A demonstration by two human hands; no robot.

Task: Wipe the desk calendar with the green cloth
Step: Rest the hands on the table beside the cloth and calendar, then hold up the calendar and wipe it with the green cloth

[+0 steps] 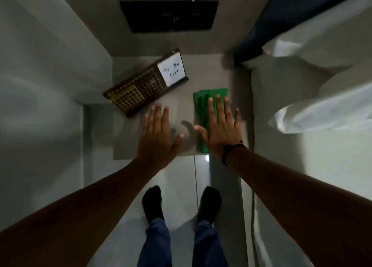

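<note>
A dark desk calendar [141, 87] with yellow and dark date grids and a white "To Do List" note lies slanted at the back left of a small grey table [181, 77]. A folded green cloth [201, 103] lies at the table's right side. My right hand [219, 125] is spread flat over the cloth, fingers apart, palm down; whether it presses on the cloth I cannot tell. My left hand [158, 135] is flat with fingers apart above the table's middle, just in front of the calendar's near corner and holding nothing.
A bed with white bedding [322, 85] stands close on the right. A grey wall or cabinet side [50, 65] closes the left. A dark panel [169, 16] sits on the back wall. My feet in dark socks [153, 202] stand on the pale floor.
</note>
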